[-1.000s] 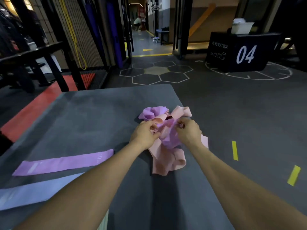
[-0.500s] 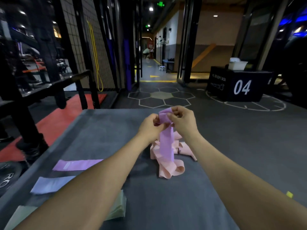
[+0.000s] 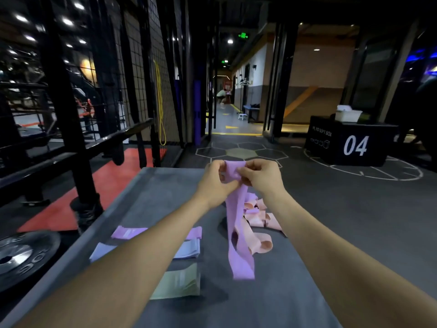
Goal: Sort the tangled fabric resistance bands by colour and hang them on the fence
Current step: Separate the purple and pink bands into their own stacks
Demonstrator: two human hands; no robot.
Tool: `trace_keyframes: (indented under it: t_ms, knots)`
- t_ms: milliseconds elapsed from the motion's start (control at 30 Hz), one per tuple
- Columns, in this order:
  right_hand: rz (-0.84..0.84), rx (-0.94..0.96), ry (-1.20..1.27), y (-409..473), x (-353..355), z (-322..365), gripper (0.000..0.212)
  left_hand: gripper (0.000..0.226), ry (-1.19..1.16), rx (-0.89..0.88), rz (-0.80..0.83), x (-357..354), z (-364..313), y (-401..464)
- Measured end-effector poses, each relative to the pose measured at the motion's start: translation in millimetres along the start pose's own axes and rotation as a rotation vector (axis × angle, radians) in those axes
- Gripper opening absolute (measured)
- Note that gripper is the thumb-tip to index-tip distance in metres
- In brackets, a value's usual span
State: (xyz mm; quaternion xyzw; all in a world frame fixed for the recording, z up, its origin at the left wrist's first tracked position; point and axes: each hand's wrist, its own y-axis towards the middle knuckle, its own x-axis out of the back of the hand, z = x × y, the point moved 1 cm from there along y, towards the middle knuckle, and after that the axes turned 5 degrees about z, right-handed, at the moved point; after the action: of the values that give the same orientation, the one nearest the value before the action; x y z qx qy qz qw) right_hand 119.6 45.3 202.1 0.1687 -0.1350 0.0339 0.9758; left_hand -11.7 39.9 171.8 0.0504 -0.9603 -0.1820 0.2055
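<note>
Head view: both hands are raised over the far half of the grey counter (image 3: pixel 132 209). The left hand (image 3: pixel 216 183) and right hand (image 3: pixel 260 175) each have a closed grip pinching the top of a purple band (image 3: pixel 237 233), which hangs down, its lower end just above the counter. Behind it a tangle of pink bands (image 3: pixel 257 216) lies near the counter's right edge. Left of the arms, flat on the counter, lie a purple band (image 3: pixel 128 232), a pale blue band (image 3: pixel 189 248) and a green band (image 3: pixel 182 281). Beyond the left edge stands the black wire fence (image 3: pixel 142 79); on the right is open grey floor (image 3: pixel 354 221) up to a black box marked 04 (image 3: pixel 350 143) carrying a white bin (image 3: pixel 347 113), contents unseen.
</note>
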Motion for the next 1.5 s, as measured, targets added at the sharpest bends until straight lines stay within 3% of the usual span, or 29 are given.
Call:
trace_keyframes:
  t_ms: [100,233,300,400,467,533,600,633,733,867,1000,1067,1233,1500]
  knots:
    - [0.077,0.028,0.055,-11.9,-3.9,9.1,0.015,0.068,0.060,0.035,0.051,3.4,-0.5,-10.7]
    - [0.182,0.095,-0.032,-21.0,-10.2,13.0,0.024,0.031,0.152,0.071,-0.062,9.7,0.5,-16.0]
    - [0.166,0.138,-0.159,-22.1,-10.2,10.7,0.020,0.012,0.079,0.109,-0.050,13.3,2.0,-17.0]
    - [0.102,0.169,-0.214,-22.7,-9.8,3.3,0.007,0.014,-0.030,0.139,0.028,18.3,-1.2,-22.2]
    - [0.080,0.147,-0.224,-22.4,-10.5,-4.8,0.016,0.018,-0.082,0.139,0.102,19.7,-7.9,-30.2]
    - [0.120,0.134,-0.243,-23.8,-12.2,-10.4,0.023,0.018,-0.113,0.142,0.161,20.6,-11.8,-36.0]
    - [0.178,0.157,-0.283,-26.0,-13.5,-13.7,0.014,0.017,-0.119,0.170,0.199,22.5,-11.3,-40.8]
    - [0.204,0.156,-0.265,-27.7,-13.5,-14.3,0.005,0.019,-0.123,0.193,0.204,24.2,-9.0,-42.3]
    - [0.288,0.089,-0.084,-33.0,-13.3,-18.3,0.016,0.016,-0.052,0.225,0.199,29.3,-0.3,-47.3]
    - [0.416,-0.064,0.125,-37.5,-16.7,-23.7,0.019,0.015,0.092,0.118,0.126,33.2,15.2,-53.8]
    - [0.435,-0.215,0.247,-40.6,-22.6,-27.7,0.021,0.010,0.203,0.004,0.084,34.1,22.0,-60.8]
    - [0.416,-0.245,0.289,-42.4,-23.6,-27.6,0.020,0.014,0.215,0.033,0.116,34.1,24.5,-63.3]
    - [0.377,-0.276,0.329,-45.0,-21.5,-30.9,0.022,0.021,-0.101,0.238,0.220,31.9,21.3,-70.6]
    - [0.389,-0.282,0.445,-49.7,-15.2,-37.0,0.022,0.021,-0.480,0.353,0.295,23.2,13.5,-75.0]
